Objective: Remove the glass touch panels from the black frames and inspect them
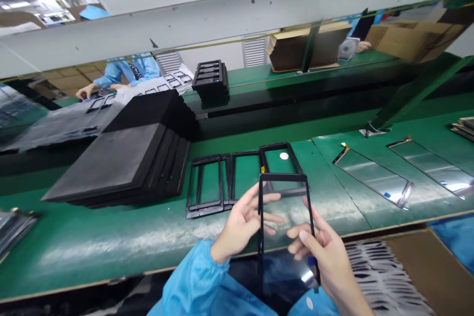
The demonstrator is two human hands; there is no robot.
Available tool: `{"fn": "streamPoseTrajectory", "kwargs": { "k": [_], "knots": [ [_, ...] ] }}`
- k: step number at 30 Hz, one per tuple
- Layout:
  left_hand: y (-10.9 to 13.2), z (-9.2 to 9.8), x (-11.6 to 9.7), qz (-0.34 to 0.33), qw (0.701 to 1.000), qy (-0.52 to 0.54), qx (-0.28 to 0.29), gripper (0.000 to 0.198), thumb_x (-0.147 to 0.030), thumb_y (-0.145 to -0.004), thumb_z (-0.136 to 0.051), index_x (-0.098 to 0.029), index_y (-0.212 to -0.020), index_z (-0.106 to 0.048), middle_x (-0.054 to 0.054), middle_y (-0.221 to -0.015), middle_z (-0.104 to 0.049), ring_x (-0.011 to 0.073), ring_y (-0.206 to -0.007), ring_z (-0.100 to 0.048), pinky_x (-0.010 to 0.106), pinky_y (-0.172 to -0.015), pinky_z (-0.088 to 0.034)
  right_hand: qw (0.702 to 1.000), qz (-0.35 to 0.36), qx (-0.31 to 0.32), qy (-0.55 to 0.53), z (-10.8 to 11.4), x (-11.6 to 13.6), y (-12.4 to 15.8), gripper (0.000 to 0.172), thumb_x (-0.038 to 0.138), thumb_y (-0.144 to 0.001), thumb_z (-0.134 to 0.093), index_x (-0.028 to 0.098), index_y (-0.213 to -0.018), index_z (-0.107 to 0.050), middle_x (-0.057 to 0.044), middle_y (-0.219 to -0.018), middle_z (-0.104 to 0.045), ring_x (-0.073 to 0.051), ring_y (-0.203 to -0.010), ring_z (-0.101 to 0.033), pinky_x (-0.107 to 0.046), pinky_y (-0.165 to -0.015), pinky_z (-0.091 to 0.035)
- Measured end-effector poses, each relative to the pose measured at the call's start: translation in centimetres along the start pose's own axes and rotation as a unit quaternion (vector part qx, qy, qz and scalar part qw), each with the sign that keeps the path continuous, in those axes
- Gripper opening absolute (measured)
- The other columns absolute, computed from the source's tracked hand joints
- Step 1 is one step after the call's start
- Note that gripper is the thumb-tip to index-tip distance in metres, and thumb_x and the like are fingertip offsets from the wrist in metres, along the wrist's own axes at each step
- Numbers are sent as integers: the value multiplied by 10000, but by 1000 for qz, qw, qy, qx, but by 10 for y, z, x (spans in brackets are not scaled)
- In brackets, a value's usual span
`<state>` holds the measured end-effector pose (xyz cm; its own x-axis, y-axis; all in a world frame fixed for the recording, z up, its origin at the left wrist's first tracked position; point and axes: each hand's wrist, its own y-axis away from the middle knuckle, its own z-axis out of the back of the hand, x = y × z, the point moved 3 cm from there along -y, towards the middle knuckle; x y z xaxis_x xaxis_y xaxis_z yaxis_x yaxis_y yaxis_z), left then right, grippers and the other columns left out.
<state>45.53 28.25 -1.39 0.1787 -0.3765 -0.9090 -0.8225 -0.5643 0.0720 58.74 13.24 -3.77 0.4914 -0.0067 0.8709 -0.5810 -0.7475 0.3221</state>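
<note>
A glass touch panel point(279, 261) with a black border is held up, tilted, over the front edge of the bench. My left hand point(237, 224) is at its left side, with the thumb near the edge and the fingers spread behind the clear glass. On the right side, my right hand point(328, 252) grips the panel, thumb in front and fingers behind. Just beyond it on the bench lie several black rectangular frames point(221, 182), some overlapping. One black frame point(292, 155) nearest the panel is partly hidden by it and shows a white round sticker point(284, 156).
A stack of black foam sheets point(122, 153) stands on the left of the green bench point(111, 242). Two glass panels point(374, 175) lie to the right, near a green post point(411, 89). Black trays point(211, 79) sit behind. Across the bench, another person's hands point(89, 90) work.
</note>
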Motion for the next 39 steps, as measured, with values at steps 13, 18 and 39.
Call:
{"fn": "streamPoseTrajectory", "kwargs": {
  "k": [13,18,39],
  "knots": [
    [26,15,25,52,983,31,-172,478,-451,-828,-893,-188,-1220,-817,167,-1135,-836,287,-916,-833,325,-790,-658,984,2,-96,-152,-5,-12,-8,749,345,-749,-974,270,-1404,-620,-75,-1113,-839,-260,-882,-836,-303,-697,-657],
    [29,22,7,19,977,-1,-214,453,-522,-839,-860,-149,-1095,-846,154,-982,-857,257,-759,-819,341,-735,-666,984,-22,-60,-165,-5,-34,4,521,360,-728,-989,243,-1180,-757,-98,-1029,-857,-289,-834,-840,-357,-693,-667],
    [17,-10,-58,-129,871,-465,-93,399,-282,-974,-683,-234,-1366,-742,87,-1363,-764,286,-1236,-732,398,-1058,-579,992,-13,-42,-122,1,-49,13,392,388,-720,-991,234,-1034,-813,-124,-971,-864,-347,-800,-843,-435,-649,-688]
  ]
}}
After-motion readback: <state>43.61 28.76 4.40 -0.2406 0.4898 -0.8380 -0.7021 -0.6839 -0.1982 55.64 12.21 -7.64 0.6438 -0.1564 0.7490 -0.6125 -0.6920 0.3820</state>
